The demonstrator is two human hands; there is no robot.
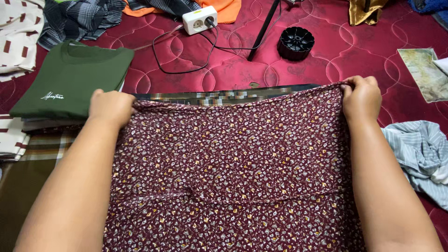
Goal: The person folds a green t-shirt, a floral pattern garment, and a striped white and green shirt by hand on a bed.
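**A:** What does the head camera show at centre?

**B:** A maroon floral garment (233, 172) spread flat across a quilted crimson mattress (303, 74), filling the lower middle of the view. The left hand (111, 106) is clenched on the cloth's far left corner; the right hand (361, 97) pinches the far right corner, fingers curled over the edge. Both forearms run along the garment's sides.

**B:** Just beyond the held edge lies a strip of dark checked fabric (224, 96), partly blurred.

**A:** And to the sides?

**B:** On the left, a folded green T-shirt (70, 79) tops a stack, a small white script mark near its lower left corner. Beside it sits cream cloth with brick-red bars (16, 32). On the right, a crumpled grey striped shirt (420, 149) lies near the right forearm, with a flat pale-green printed rectangle (427, 74) above it.

**A:** Farther back?

**B:** A white double power socket (199, 20) with a black plug and cable (186, 65), a black scalloped round object (296, 43), a grey plaid garment (79, 18) and orange cloth (224, 9).
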